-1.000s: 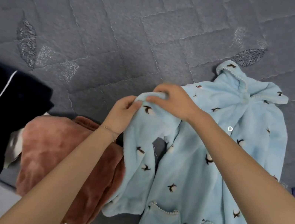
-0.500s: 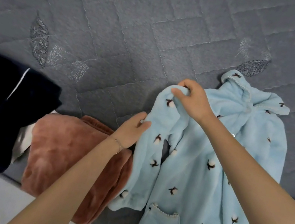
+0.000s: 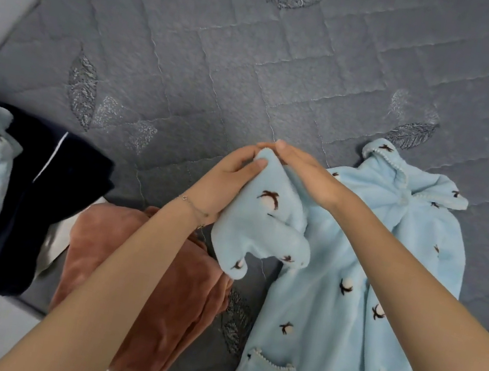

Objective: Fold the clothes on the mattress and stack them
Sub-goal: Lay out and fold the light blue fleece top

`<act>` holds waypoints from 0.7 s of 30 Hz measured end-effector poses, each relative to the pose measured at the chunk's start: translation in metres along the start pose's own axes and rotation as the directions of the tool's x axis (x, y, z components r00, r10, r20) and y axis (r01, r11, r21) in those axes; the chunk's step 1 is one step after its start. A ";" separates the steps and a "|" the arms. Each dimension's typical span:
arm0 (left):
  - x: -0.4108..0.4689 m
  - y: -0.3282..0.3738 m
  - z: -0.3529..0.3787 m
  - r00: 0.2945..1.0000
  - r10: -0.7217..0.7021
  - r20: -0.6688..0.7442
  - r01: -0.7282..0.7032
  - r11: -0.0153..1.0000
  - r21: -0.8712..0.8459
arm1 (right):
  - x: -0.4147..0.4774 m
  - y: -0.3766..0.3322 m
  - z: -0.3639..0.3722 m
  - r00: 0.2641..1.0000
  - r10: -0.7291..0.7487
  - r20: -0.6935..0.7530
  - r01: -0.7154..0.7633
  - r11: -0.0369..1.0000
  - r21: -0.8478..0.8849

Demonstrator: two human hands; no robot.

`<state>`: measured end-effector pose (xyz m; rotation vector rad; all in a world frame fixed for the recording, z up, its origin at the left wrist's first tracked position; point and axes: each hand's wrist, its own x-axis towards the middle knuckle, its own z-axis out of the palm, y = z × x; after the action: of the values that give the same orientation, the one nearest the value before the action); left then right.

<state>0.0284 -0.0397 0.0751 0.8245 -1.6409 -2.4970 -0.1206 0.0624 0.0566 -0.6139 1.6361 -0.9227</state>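
As a pale blue fleece pyjama top (image 3: 344, 315) lies front-up near the edge of the quilted grey mattress (image 3: 226, 52), its sleeve (image 3: 263, 221) is bunched between the left hand (image 3: 224, 182), which pinches it, and the flat-fingered right hand (image 3: 306, 173) resting on top. Laying the sleeve straight across the chest would likely fold cleanest. Half a second earlier the sleeve hung long, with the hands apart.

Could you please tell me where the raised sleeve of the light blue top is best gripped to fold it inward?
Probably the cuff: it hangs loose below the sleeve fold that the left hand pinches. Come from the left, pinching its edge, since the top lies flat to its right and the sleeve must cross it.
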 end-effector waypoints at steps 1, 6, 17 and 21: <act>0.000 0.004 -0.004 1.000 -0.003 0.001 0.003 1.000 0.011 | -0.002 -0.003 -0.001 1.000 0.005 0.007 -0.005 0.999 0.033; 0.002 0.018 -0.018 0.998 -0.056 -0.004 0.057 0.993 0.100 | -0.004 -0.011 0.008 0.999 -0.039 -0.020 0.040 0.998 0.058; -0.024 0.031 -0.102 0.944 -0.318 -0.087 0.265 0.572 0.776 | 0.013 -0.018 0.032 0.924 -0.101 -0.369 0.146 0.984 0.097; -0.035 0.040 -0.117 0.982 -0.118 -0.148 0.189 0.599 0.778 | 0.023 -0.018 0.054 0.910 -0.096 -0.403 0.062 0.993 -0.097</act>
<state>0.1017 -0.1449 0.0885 1.1281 -2.7872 -1.6593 -0.0759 0.0209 0.0537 -0.5715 2.0424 -1.1008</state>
